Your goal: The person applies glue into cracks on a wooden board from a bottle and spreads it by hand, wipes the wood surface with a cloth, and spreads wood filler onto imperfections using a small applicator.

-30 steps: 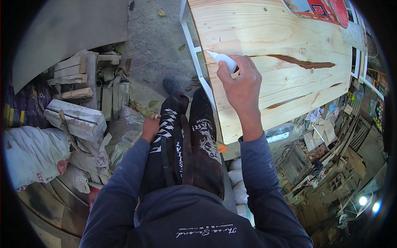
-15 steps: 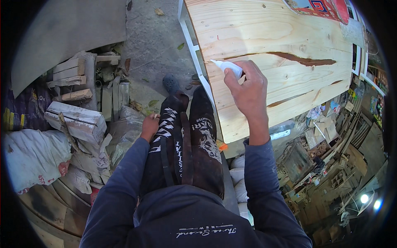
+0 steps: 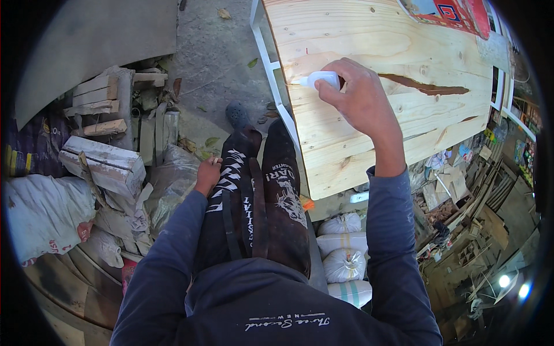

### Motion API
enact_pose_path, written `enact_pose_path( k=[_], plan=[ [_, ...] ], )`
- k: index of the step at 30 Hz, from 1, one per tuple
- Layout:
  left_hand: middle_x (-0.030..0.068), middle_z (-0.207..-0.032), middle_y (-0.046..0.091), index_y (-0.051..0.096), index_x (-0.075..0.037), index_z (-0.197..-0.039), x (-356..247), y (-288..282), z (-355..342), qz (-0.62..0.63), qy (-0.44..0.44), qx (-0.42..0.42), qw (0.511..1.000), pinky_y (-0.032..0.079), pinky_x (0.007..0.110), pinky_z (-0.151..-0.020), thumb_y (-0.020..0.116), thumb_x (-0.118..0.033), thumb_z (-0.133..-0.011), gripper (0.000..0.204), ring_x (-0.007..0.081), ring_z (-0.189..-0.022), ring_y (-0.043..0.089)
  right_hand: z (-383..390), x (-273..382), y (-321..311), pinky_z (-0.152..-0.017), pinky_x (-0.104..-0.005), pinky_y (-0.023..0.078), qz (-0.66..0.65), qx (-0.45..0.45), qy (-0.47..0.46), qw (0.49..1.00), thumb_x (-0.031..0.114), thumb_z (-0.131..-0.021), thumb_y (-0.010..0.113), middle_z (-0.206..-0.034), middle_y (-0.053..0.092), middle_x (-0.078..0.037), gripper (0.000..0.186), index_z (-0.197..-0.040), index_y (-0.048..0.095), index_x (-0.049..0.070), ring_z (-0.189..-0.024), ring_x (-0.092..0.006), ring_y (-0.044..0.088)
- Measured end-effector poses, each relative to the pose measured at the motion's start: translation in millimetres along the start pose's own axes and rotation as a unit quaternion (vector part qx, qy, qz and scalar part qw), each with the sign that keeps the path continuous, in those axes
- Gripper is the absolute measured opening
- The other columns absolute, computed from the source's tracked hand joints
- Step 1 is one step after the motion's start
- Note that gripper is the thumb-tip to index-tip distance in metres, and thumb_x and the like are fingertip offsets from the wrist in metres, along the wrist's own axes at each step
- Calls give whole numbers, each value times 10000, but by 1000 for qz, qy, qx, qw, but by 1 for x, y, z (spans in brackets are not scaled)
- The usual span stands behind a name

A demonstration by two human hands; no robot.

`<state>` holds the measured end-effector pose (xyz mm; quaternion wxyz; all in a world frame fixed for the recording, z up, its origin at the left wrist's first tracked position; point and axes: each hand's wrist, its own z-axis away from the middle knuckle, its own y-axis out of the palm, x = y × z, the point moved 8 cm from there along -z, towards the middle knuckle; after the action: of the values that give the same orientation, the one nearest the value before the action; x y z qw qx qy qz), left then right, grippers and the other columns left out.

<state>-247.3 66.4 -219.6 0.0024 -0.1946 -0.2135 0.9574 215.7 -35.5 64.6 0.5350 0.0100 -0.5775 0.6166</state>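
Observation:
My right hand [image 3: 362,99] is closed around a small white squeeze bottle [image 3: 324,79]. The bottle lies tilted almost flat, its narrow nozzle aimed left at the edge of a pale wooden tabletop [image 3: 334,155]. The tip is close to the wood, by the left end of a crack line; whether it touches, I cannot tell. Beyond my fingers, a long brown-filled crack [image 3: 424,85] runs along the grain. My left hand [image 3: 208,173] rests curled beside my left thigh, fingers pinched together. Anything between those fingertips is too small to make out.
A white metal frame [image 3: 271,69] supports the tabletop. A red printed packet [image 3: 456,16] lies on its far right. Stacked wood offcuts [image 3: 107,158] and a white sack [image 3: 49,216] sit at left. Tied sacks [image 3: 344,264] stand beneath the table's near side; scrap wood [image 3: 479,225] fills the right.
My right hand has shifted a little right and up, and the bottle now lies flatter, its nozzle tip nearer the table's left edge. My left hand stays by my thigh.

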Motion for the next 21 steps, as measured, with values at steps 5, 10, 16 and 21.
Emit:
enact_pose_path(
  k=[5, 10, 16, 21],
  plan=[
    [208, -1009, 752, 756, -27, -1098, 6, 2, 1, 27, -11, -2, 1000, 542, 416, -864, 614, -146, -900, 271, 349, -981, 724, 2, -1, -6, -788, -438, 532, 4, -5, 10, 1000, 255, -870, 704, -932, 691, -195, 311, -975, 704, -38, -842, -377, 667],
    [171, -897, 748, 725, 14, -1019, 4, 3, 0, 62, -18, 7, 998, 541, 392, -767, 636, -208, -961, 246, 277, -824, 728, 14, -22, -20, -770, -409, 528, 0, -54, 21, 998, 209, -882, 713, -927, 690, -184, 269, -1019, 711, -22, -813, -353, 658],
    [102, -827, 712, 703, 18, -1016, -27, -13, 4, 182, -57, -20, 982, 523, 355, -649, 633, -220, -995, 249, 160, -664, 658, 98, -94, -33, -775, -281, 503, -249, -137, 236, 929, 195, -939, 726, -944, 679, -30, 286, -1134, 707, -14, -821, -108, 606],
    [74, -929, 693, 706, 10, -1125, -150, -77, -23, 163, 97, -125, 974, 521, 321, -794, 654, -256, -1014, 293, 154, -829, 655, 164, -178, -20, -826, -274, 501, -436, -262, 253, 823, 66, -932, 722, -991, 661, -7, 277, -1189, 675, -27, -862, -104, 583]
  ],
)
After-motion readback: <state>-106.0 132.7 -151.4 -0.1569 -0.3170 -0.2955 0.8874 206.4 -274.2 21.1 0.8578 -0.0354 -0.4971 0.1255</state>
